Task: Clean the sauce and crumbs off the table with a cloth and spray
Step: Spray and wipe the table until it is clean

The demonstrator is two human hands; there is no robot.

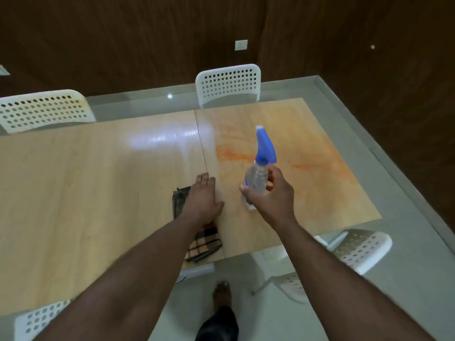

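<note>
A clear spray bottle [257, 177] with a blue trigger head stands on the wooden table [98, 183], and my right hand [270, 193] grips its body from the near side. Orange sauce smears [270, 156] spread over the right table panel beyond the bottle. My left hand [203, 200] lies flat with straight fingers on a folded checked cloth [204, 243] near the table's front edge; the hand and forearm hide much of the cloth.
White perforated chairs stand around the table: one at the far side [229, 82], one at the far left [41, 109], one at the near right [357, 249] and one at the near left [37, 318]. My foot [221, 294] is on the grey floor.
</note>
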